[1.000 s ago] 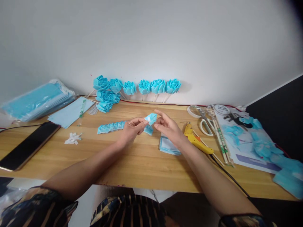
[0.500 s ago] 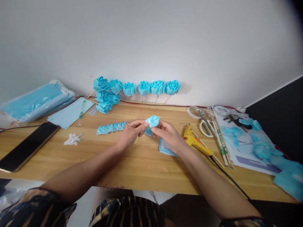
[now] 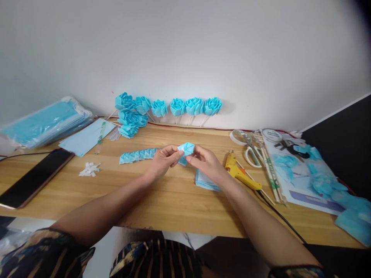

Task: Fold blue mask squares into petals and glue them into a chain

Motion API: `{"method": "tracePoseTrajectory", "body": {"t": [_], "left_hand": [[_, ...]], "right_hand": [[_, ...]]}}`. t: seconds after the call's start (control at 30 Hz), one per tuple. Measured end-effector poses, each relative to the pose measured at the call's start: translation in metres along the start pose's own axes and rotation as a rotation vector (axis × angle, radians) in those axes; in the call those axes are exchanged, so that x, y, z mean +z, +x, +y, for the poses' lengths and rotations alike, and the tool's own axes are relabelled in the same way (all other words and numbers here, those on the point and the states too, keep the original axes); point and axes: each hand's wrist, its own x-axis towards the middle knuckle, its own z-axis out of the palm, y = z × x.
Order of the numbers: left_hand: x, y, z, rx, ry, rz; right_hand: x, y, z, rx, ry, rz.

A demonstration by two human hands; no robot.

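Since a second ago, my right hand (image 3: pixel 205 161) has closed in, its grip now pinching the right edge of the folded blue piece (image 3: pixel 188 148); my left hand (image 3: pixel 164 160) clamps the left edge, above the table (image 3: pixel 145 210). I judge this a creasing step; the next press calls for a steady left pinch.

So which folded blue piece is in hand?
The single piece held above the table by the left hand and right hand; the row of folded pieces lies on the wood.
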Motion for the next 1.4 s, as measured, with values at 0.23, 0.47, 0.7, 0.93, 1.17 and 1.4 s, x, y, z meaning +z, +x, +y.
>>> {"method": "tracePoseTrajectory", "body": {"t": [0.23,0.47,0.7,0.93,1.17,1.4], "left_hand": [[0.000,0.000,0.002,0.001,0.094,-0.048],[0.004,-0.001,0.005,0.010,0.207,-0.061],[0.001,-0.002,0.001,0.037,0.226,-0.117],[-0.002,-0.001,0.003,0.030,0.185,-0.118],[-0.002,0.001,0.003,0.000,0.128,-0.032],[-0.003,0.002,0.002,0.011,0.089,0.025]], "right_hand": [[-0.015,0.001,-0.007,-0.063,0.053,0.041],[-0.011,0.000,-0.005,-0.069,-0.059,0.012],[-0.014,0.001,-0.004,-0.046,-0.093,0.030],[-0.014,0.002,-0.005,-0.047,-0.064,0.043],[-0.022,0.004,-0.006,-0.024,0.156,0.043],[-0.022,0.007,-0.001,-0.010,0.117,0.086]]}}
